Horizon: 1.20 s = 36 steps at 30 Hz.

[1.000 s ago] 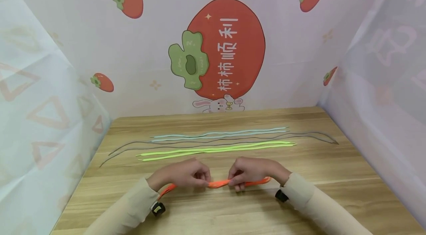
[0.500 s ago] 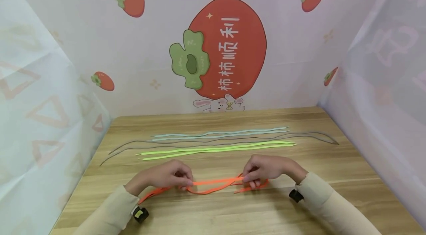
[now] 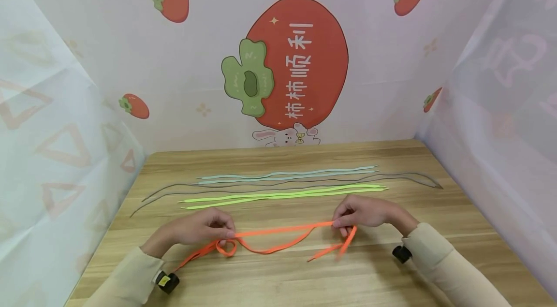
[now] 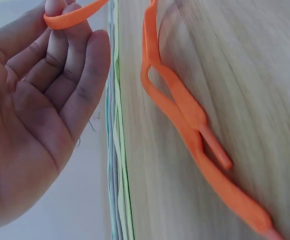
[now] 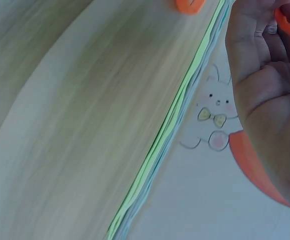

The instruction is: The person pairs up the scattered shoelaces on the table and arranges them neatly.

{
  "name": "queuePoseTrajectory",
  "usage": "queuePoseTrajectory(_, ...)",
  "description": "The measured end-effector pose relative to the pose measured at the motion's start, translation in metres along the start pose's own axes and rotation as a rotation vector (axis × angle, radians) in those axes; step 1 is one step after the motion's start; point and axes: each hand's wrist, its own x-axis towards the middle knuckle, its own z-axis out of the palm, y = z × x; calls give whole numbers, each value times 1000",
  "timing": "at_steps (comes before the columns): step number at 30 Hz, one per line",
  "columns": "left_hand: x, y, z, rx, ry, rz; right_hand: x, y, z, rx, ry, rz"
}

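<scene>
Orange shoelaces stretch between the two hands above the wooden table. My left hand pinches one strand between thumb and fingers; a small loop hangs below it and more lace trails toward the wrist. In the left wrist view, the orange lace crosses the fingertips, and two tipped ends lie on the table. My right hand pinches the other end of the taut strand, with lace hanging down beneath it. A second strand sags between the hands. The right wrist view shows the right hand only in part, at its edge.
Behind the hands lie neon yellow-green shoelaces, thin grey laces and pale blue laces, all stretched sideways on the table. Printed cloth walls stand at the back and both sides.
Both hands have moved apart, left hand leftward and right hand rightward. The orange laces, bunched together before, now spread into a taut strand and a sagging one.
</scene>
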Motion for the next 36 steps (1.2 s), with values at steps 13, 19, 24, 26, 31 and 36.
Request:
queuePoseTrajectory(13, -29, -14, -11, -77, 17, 10, -26, 21, -14, 79, 61, 60)
queuePoseTrajectory(19, -43, -24, -19, -81, 30, -9, -39, 32, -21, 88, 91, 79)
queuePoseTrajectory(24, -55, -29, -24, -77, 48, -48, -49, 40, -26, 84, 121, 115)
queuePoseTrajectory(26, -60, -30, -26, -79, 62, -58, -53, 44, -28, 83, 128, 124)
queuePoseTrajectory(31, -71, -34, -30, -61, 110, -83, -61, 51, -34, 89, 149, 137)
queuePoseTrajectory(36, -82, -40, -34, -32, 142, -66, -70, 57, -41, 74, 183, 154)
